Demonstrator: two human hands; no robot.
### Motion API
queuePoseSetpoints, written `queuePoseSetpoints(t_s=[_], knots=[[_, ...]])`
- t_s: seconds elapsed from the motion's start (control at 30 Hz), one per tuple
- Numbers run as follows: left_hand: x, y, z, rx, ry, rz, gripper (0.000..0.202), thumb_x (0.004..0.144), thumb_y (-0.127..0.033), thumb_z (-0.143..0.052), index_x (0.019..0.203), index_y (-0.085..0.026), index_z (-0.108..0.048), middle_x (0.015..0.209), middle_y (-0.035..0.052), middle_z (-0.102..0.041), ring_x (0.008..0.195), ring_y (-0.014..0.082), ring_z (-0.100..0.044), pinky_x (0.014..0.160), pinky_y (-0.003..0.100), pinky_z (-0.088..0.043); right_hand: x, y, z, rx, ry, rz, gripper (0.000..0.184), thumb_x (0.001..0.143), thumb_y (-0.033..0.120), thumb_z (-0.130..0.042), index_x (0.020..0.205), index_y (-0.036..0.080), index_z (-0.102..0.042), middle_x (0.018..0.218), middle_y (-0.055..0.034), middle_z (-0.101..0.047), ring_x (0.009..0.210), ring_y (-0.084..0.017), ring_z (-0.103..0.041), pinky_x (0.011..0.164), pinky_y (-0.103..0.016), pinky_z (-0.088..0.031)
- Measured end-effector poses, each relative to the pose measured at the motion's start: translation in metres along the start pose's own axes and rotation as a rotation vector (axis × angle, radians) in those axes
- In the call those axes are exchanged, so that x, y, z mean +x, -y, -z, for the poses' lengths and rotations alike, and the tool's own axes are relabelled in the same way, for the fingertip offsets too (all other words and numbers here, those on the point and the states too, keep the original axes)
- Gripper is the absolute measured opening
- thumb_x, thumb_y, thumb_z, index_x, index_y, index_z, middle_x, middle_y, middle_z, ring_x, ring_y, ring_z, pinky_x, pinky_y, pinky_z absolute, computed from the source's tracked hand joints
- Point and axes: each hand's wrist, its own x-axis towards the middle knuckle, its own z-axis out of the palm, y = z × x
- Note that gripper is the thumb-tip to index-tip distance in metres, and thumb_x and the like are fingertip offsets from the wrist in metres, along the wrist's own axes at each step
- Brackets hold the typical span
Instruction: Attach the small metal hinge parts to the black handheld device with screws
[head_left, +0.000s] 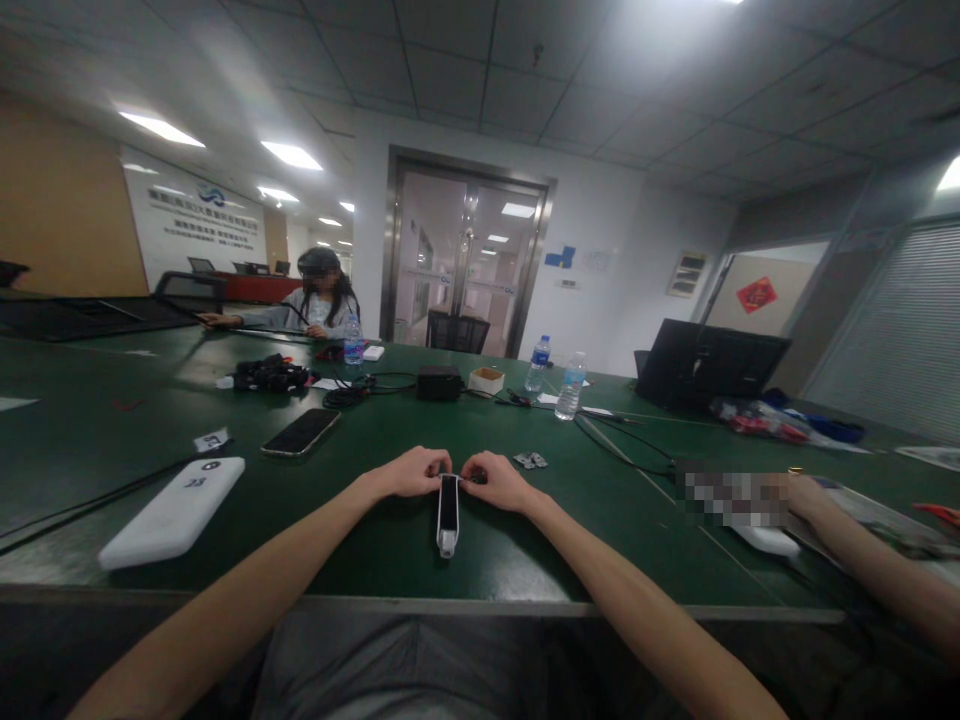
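Observation:
A slim white device with a long black top (pixel 448 508) lies lengthwise in front of me on the green table; its exact kind is not clear. My left hand (pixel 414 472) pinches its far end from the left, fingers curled. From the right, my right hand (pixel 496 482) closes its thumb and fingers at that same end. Something small and dark shows by the right fingertips, too small to name. Just past my right hand sits a little cluster of silvery-grey pieces (pixel 531 460).
At left are a white power-bank-like block (pixel 174 510) and a phone (pixel 301 432). Ahead stand a black box (pixel 439 383), a small open carton (pixel 486 380) and water bottles (pixel 571 386). Another person's arm (pixel 847 530) reaches in at right; one person (pixel 319 300) sits across the table (pixel 360 570).

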Motion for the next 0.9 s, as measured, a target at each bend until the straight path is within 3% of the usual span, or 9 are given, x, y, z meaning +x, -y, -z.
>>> queuePoseSetpoints(t_s=[0.27, 0.43, 0.63, 0.9], knots=[[-0.001, 0.000, 0.002, -0.007, 0.000, -0.002, 0.028, 0.079, -0.040, -0.053, 0.094, -0.017, -0.059, 0.062, -0.0044, -0.048, 0.055, 0.0106, -0.044, 0.052, 0.020, -0.032, -0.001, -0.003, 0.010, -0.039, -0.008, 0.016, 0.012, 0.077, 0.025, -0.062, 0.087, 0.018, -0.064, 0.084, -0.0022, -0.065, 0.078, -0.014, -0.055, 0.072, -0.026, -0.041], [-0.002, -0.005, 0.004, -0.005, 0.012, 0.013, 0.030, 0.079, -0.042, -0.053, 0.094, -0.017, -0.060, 0.064, -0.0035, -0.049, 0.056, 0.0108, -0.044, 0.053, 0.021, -0.032, -0.003, -0.023, 0.029, -0.193, -0.055, -0.066, 0.012, 0.081, 0.021, -0.055, 0.089, 0.017, -0.063, 0.087, -0.0050, -0.064, 0.087, -0.018, -0.054, 0.078, -0.028, -0.040], [-0.002, -0.007, 0.006, -0.026, 0.039, 0.061, 0.032, 0.079, -0.044, -0.054, 0.096, -0.017, -0.059, 0.066, -0.0023, -0.051, 0.058, 0.0120, -0.046, 0.054, 0.022, -0.034, -0.009, -0.054, 0.032, -0.325, 0.057, -0.159, 0.018, 0.079, 0.021, -0.056, 0.094, 0.018, -0.065, 0.091, -0.0066, -0.063, 0.089, -0.019, -0.055, 0.078, -0.027, -0.039], [-0.002, -0.007, 0.005, -0.019, 0.039, 0.053, 0.031, 0.080, -0.043, -0.053, 0.095, -0.017, -0.059, 0.066, -0.0027, -0.051, 0.057, 0.0116, -0.045, 0.053, 0.022, -0.034, -0.008, -0.063, 0.027, -0.353, 0.152, -0.193, 0.019, 0.079, 0.018, -0.052, 0.091, 0.020, -0.067, 0.091, -0.0062, -0.064, 0.087, -0.018, -0.056, 0.077, -0.026, -0.039]])
